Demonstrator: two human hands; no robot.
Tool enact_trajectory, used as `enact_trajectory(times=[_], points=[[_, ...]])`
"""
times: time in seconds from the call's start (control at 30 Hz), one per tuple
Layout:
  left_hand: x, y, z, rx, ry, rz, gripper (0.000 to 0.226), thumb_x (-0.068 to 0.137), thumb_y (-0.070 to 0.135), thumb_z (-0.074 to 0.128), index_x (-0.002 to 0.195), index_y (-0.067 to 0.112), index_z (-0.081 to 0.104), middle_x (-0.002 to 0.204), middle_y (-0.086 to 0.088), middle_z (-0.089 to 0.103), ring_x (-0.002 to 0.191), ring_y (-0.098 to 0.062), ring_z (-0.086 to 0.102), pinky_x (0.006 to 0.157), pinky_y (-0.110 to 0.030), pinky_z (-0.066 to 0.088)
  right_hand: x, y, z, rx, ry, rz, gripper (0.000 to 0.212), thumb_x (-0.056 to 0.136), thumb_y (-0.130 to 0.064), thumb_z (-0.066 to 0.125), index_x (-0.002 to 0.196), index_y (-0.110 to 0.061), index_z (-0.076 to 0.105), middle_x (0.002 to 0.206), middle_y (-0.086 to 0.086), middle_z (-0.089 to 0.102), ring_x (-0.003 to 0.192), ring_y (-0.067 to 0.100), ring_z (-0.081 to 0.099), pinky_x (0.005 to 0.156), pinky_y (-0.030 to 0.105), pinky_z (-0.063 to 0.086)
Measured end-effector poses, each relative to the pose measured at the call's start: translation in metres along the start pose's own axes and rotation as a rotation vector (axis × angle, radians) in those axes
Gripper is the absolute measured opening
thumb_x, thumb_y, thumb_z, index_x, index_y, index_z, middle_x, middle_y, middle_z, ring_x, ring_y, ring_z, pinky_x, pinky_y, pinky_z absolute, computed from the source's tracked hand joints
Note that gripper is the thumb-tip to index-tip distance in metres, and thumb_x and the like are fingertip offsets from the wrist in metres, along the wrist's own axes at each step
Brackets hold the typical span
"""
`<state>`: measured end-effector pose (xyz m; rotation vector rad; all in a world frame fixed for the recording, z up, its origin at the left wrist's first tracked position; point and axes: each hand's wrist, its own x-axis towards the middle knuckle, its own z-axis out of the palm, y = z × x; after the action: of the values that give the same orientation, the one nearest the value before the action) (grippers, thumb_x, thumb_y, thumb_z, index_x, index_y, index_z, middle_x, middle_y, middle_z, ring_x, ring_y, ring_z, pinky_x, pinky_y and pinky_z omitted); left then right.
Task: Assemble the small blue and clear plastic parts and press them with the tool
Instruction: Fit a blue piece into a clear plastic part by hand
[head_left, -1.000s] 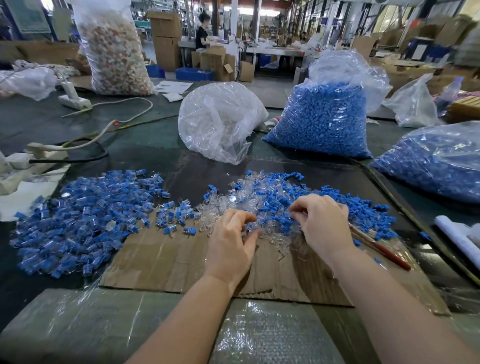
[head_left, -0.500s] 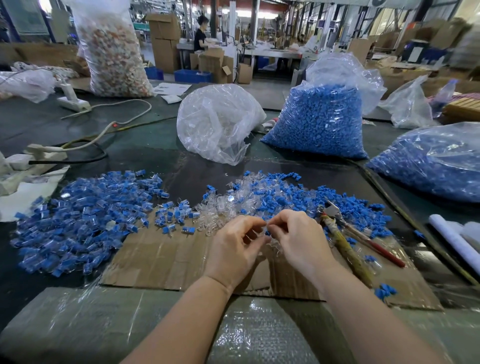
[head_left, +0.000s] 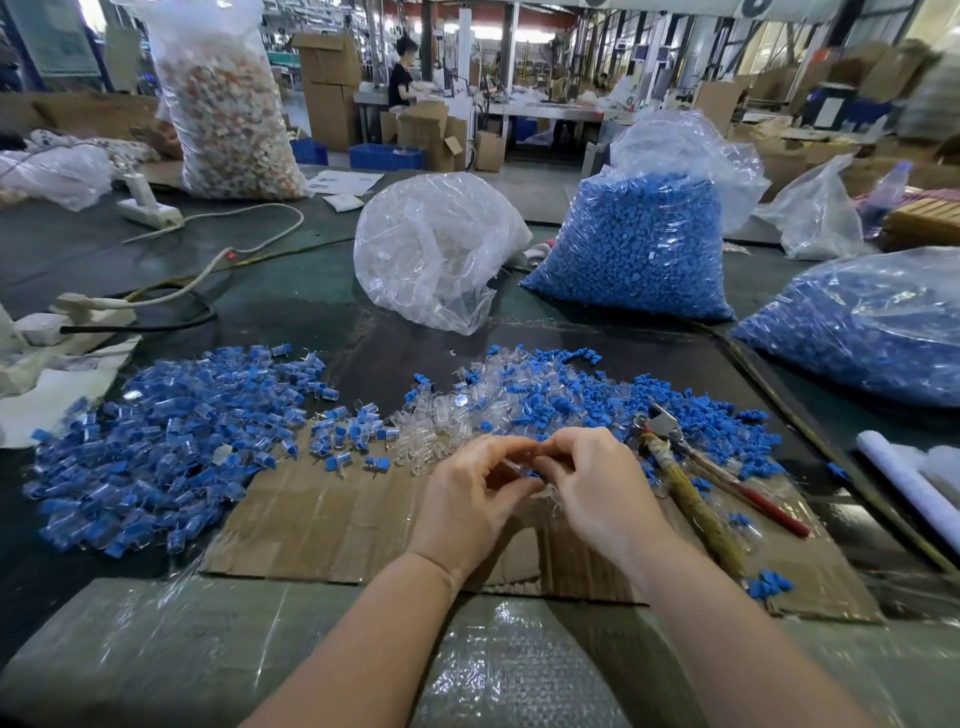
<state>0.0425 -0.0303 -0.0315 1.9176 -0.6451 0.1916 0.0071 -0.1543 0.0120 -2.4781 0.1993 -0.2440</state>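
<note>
Both hands, left hand (head_left: 475, 491) and right hand (head_left: 597, 483), pinch one small blue-and-clear part (head_left: 530, 472); misaligned halves could slip or jam unseated.

Tall sack of mixed pale and orange pieces (head_left: 228, 114) at far left. White power strip (head_left: 148, 210) with cord (head_left: 244, 228) on dark table (head_left: 291, 291) — cartons (head_left: 327, 88) and blue crates (head_left: 384, 156) behind, person (head_left: 402, 78) at rear bench.
</note>
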Motion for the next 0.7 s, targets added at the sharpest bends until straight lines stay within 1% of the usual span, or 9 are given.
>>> enact_trajectory(times=[0.1,0.17,0.23,0.3,0.4,0.47,0.6,0.63,0.7], points=[[0.0004,-0.0001,-0.0018,-0.083,0.069,-0.093,0.03,0.077,0.009,0.072,0.091,0.033,0.062,0.084,0.014,0.063,0.077,-0.001,0.062,0.073,-0.012,0.05,-0.004,0.0007,0.0015,0.066,0.036,-0.054,0.01,0.09,-0.02,0.06,0.096,-0.018,0.068,0.088,-0.004,0.067,0.082,0.007,0.061,0.078,0.026,0.052],[0.0007,-0.0002,-0.0017,-0.128,0.098,-0.153,0.029,0.077,0.01,0.072,0.087,0.034,0.061,0.082,0.01,0.065,0.075,-0.005,0.063,0.07,-0.015,0.052,-0.0055,-0.0002,0.0024,0.086,0.045,-0.061,0.005,0.087,-0.023,0.064,0.09,-0.021,0.068,0.083,-0.007,0.067,0.078,0.003,0.061,0.073,0.022,0.052],[0.0004,0.0003,-0.0009,-0.128,0.093,-0.158,0.027,0.077,0.008,0.072,0.086,0.032,0.062,0.083,0.007,0.065,0.074,-0.005,0.062,0.069,-0.014,0.051,-0.0045,0.0004,0.0033,0.049,0.056,-0.051,0.006,0.086,-0.025,0.066,0.087,-0.021,0.07,0.081,-0.006,0.067,0.076,0.006,0.061,0.073,0.026,0.052],[0.0003,0.0009,-0.0001,-0.096,0.063,-0.128,0.026,0.076,0.009,0.073,0.085,0.03,0.062,0.084,0.007,0.064,0.074,-0.004,0.062,0.07,-0.012,0.05,-0.0032,0.0009,0.0035,0.01,0.063,-0.029,0.009,0.088,-0.026,0.064,0.088,-0.019,0.07,0.083,-0.004,0.067,0.078,0.009,0.061,0.075,0.031,0.052],[0.0002,-0.0005,0.001,-0.055,0.046,-0.09,0.021,0.075,0.009,0.074,0.087,0.023,0.064,0.085,0.005,0.064,0.074,-0.005,0.062,0.071,-0.014,0.051,-0.0034,0.0025,0.0059,-0.039,0.057,-0.012,0.013,0.091,-0.027,0.059,0.093,-0.017,0.067,0.088,-0.003,0.066,0.083,0.012,0.06,0.079,0.034,0.051],[0.0002,-0.0018,0.0017,-0.017,0.04,-0.068,0.019,0.075,0.01,0.075,0.089,0.018,0.066,0.085,0.004,0.064,0.075,-0.007,0.061,0.071,-0.016,0.052,-0.0035,0.0034,0.0084,-0.052,0.056,0.009,0.015,0.093,-0.028,0.055,0.092,-0.016,0.064,0.088,-0.003,0.064,0.083,0.013,0.059,0.078,0.033,0.05],[0.0003,-0.0016,0.0013,0.006,0.049,-0.041,0.019,0.074,0.009,0.075,0.089,0.015,0.066,0.084,0.004,0.063,0.074,-0.008,0.061,0.071,-0.016,0.051,-0.0014,0.0046,0.0079,0.075,0.046,0.059,0.017,0.093,-0.026,0.056,0.079,-0.018,0.063,0.072,-0.005,0.061,0.071,0.012,0.057,0.063,0.028,0.044],[0.0005,-0.0009,0.0008,-0.02,0.053,-0.058,0.02,0.074,0.009,0.075,0.089,0.018,0.065,0.084,0.004,0.063,0.074,-0.008,0.061,0.071,-0.016,0.051,-0.0011,0.0049,0.0066,0.115,0.034,0.06,0.018,0.092,-0.025,0.057,0.078,-0.018,0.065,0.07,-0.005,0.061,0.068,0.011,0.057,0.061,0.027,0.044],[0.0011,0.0009,-0.0002,-0.112,0.074,-0.123,0.024,0.073,0.008,0.076,0.087,0.022,0.064,0.084,0.002,0.065,0.073,-0.011,0.062,0.071,-0.019,0.053,-0.0016,0.0052,0.0038,0.155,0.029,0.05,0.012,0.092,-0.022,0.058,0.083,-0.018,0.066,0.074,-0.005,0.064,0.072,0.01,0.058,0.068,0.029,0.049]])
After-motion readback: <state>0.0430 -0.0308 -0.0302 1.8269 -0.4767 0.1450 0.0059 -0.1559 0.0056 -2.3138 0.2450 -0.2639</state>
